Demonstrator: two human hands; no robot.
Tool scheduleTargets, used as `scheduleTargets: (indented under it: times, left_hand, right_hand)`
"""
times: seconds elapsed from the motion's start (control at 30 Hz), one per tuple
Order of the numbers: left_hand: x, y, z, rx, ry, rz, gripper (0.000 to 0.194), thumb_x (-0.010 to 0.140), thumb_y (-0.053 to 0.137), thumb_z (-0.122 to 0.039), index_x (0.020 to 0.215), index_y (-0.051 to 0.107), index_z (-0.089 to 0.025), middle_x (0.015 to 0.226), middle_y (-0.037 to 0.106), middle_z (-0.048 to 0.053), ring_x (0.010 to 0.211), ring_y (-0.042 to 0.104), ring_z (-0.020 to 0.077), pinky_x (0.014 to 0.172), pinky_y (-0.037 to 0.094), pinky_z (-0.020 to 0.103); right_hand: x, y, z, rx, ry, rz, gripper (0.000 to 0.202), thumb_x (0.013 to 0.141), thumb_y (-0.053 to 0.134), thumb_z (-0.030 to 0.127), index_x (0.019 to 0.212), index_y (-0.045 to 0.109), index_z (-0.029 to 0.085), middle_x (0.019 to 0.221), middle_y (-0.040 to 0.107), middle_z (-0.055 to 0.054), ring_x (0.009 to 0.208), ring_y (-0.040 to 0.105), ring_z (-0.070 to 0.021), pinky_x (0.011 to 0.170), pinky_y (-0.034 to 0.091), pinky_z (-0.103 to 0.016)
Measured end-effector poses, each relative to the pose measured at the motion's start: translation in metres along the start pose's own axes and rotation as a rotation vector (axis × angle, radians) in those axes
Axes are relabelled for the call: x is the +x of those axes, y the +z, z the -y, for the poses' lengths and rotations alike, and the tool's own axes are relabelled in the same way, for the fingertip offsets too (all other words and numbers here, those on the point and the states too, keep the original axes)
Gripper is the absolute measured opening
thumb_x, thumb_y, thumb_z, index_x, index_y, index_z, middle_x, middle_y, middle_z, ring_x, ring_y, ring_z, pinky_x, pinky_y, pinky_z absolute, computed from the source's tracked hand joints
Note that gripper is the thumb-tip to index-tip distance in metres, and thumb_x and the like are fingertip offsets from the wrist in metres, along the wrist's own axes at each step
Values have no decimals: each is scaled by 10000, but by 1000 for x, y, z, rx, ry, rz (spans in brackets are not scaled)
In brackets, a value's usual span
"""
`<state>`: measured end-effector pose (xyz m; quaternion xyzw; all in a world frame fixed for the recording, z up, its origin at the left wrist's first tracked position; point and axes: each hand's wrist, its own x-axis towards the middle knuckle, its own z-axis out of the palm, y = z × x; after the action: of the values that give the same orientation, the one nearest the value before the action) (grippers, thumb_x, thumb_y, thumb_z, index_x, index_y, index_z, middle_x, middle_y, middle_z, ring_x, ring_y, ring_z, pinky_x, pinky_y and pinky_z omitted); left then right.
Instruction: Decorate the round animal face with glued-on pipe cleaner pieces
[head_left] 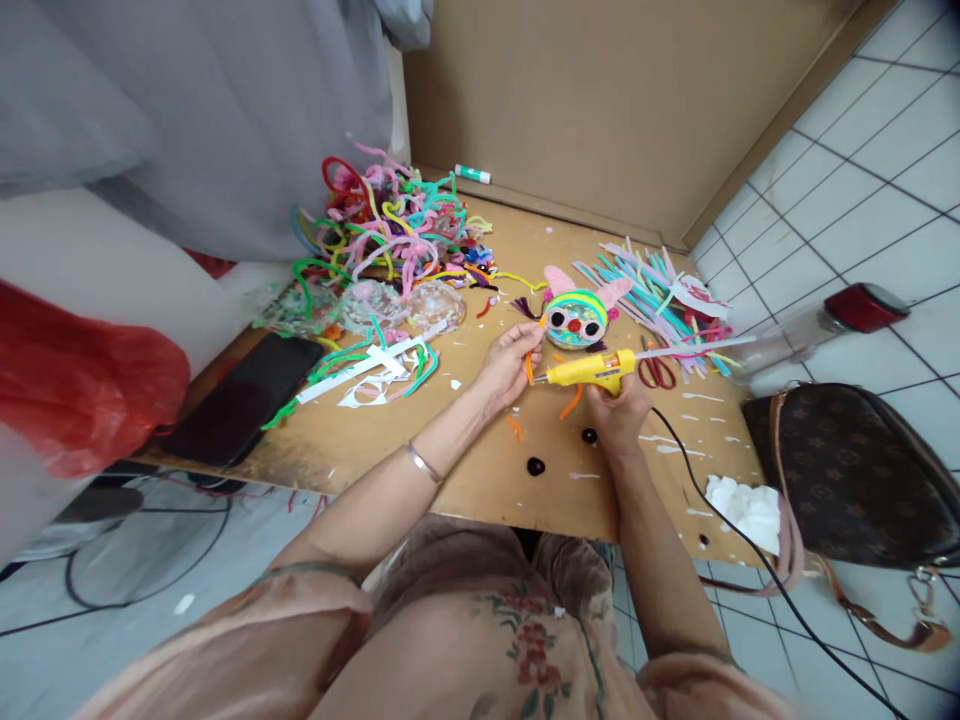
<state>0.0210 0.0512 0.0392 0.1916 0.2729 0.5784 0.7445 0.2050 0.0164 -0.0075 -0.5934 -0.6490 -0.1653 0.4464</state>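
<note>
My left hand (517, 362) pinches an orange pipe cleaner piece (529, 368) between thumb and fingers. My right hand (621, 408) is wrapped round the handle of a yellow hot glue gun (591, 371). The gun's nozzle points left and is at the lower end of the orange piece; whether they touch I cannot tell. A clear glue stick (697, 346) sticks out of the gun's back. Just beyond my hands sits a round craft animal face (574, 318) with pink ears, black eyes and a red nose. Orange scraps (571, 402) lie beneath the gun.
Tangled pipe cleaners (397, 225) heap at the back left, near a phone (247, 398) and paper strips (367, 368). Straight pipe cleaners (652, 295) and red-handled scissors (658, 374) lie right. A bottle (825, 325), brown handbag (862, 475) and black cord (720, 510) are along the right side.
</note>
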Motion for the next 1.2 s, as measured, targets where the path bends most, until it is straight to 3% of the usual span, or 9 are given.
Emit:
scheduleTargets:
  times: [0.93, 1.2]
  left_hand:
    - [0, 0, 1, -19, -1, -20, 146, 753, 759, -48, 752, 629, -115, 683, 580, -38, 545, 477, 7, 516, 366, 127]
    - [0, -1, 0, -22, -11, -2, 159, 746, 774, -62, 748, 625, -119, 654, 560, -47, 534, 473, 5, 504, 367, 112]
  right_hand:
    - [0, 1, -1, 27, -6, -47, 170, 707, 557, 347, 812, 563, 214, 588, 558, 7, 506, 554, -189, 534, 484, -313]
    - [0, 1, -2, 41, 74, 61, 220, 711, 564, 373, 840, 599, 199, 632, 576, -14, 578, 578, -199, 583, 493, -321]
